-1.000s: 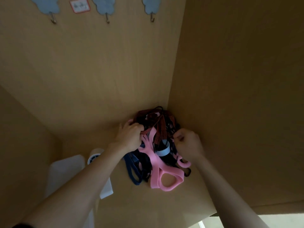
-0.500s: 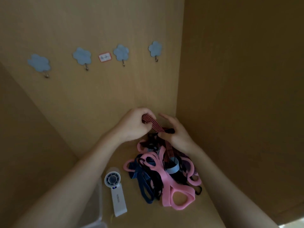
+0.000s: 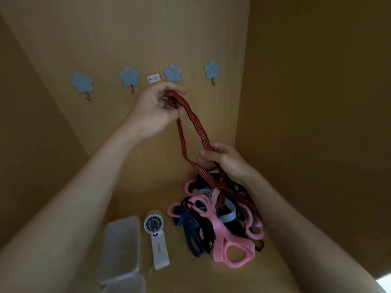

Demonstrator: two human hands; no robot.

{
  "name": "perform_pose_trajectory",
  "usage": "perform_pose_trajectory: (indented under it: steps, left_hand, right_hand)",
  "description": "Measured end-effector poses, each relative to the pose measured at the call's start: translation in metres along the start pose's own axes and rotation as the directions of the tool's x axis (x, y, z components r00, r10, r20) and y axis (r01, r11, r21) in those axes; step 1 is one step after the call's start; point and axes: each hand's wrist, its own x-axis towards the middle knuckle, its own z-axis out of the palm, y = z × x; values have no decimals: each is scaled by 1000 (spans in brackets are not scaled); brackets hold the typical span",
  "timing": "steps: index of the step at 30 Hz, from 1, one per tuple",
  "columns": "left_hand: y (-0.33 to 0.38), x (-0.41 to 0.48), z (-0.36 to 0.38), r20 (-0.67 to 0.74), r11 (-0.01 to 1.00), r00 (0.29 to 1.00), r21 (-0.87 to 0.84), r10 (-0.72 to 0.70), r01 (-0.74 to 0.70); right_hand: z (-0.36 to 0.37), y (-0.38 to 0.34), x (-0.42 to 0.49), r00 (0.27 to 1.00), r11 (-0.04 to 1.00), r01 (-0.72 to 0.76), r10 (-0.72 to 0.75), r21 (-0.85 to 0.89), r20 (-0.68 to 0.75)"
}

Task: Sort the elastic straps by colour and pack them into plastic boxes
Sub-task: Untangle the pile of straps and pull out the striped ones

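A tangled pile of elastic straps [image 3: 220, 220] in pink, dark blue, black, light blue and red-striped lies in the corner of a wooden shelf. My left hand [image 3: 154, 108] is raised above it, pinching the top loop of a red-and-black striped strap [image 3: 194, 121]. My right hand [image 3: 224, 159] grips the same strap lower down, just above the pile. The strap's lower end still runs into the tangle. A clear plastic box [image 3: 122, 246] lies flat at the lower left, with a second one partly visible below it.
A white handheld fan [image 3: 156, 235] lies between the clear box and the straps. Several blue flower-shaped hooks [image 3: 129, 78] and a small label [image 3: 153, 78] are stuck on the back wall. Wooden walls close in on the left and right.
My left hand has lifted the red striped strap up and away from the pile, drawing it out long. My right hand slid down along it. The view tilted upward.
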Motion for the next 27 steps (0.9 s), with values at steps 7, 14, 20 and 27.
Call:
perform_pose_trajectory:
  steps: [7, 14, 20, 27]
  left_hand:
    - [17, 1, -10, -140, 999, 990, -28, 18, -23]
    - [-19, -8, -37, -231, 983, 969, 140, -87, 122]
    - [-113, -58, 13, 69, 690, 835, -528, -547, 495]
    - [-126, -94, 181, 503, 801, 735, -129, -455, 584]
  right_hand:
    - [43, 2, 5, 972, 964, -34, 93, -265, 216]
    - [33, 5, 1, 997, 977, -63, 71, -202, 33]
    - [-6, -45, 5, 979, 980, 53, -88, -190, -183]
    - [-16, -96, 0, 949, 978, 186, -203, -92, -240]
